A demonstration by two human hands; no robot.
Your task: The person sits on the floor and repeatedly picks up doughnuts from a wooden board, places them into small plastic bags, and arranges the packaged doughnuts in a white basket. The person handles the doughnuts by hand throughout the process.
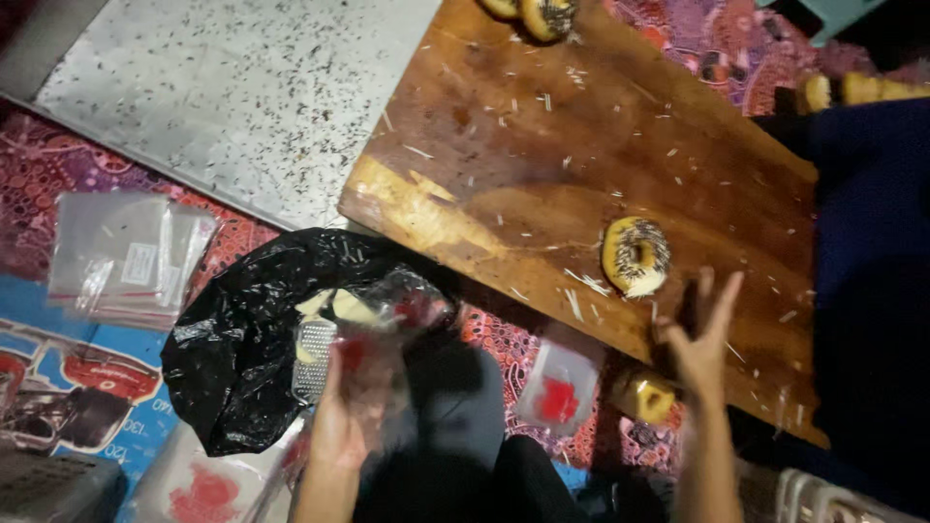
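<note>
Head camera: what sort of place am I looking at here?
Probably a home floor set up for packing doughnuts: a wooden board with a sprinkled doughnut lies over a patterned mat, beside clear plastic bags and a black bin bag.

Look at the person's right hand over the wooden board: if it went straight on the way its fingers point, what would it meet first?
Probably the round sprinkle-covered doughnut on the brown wooden board; the right hand points up towards it, though height above the board is unclear.
</note>
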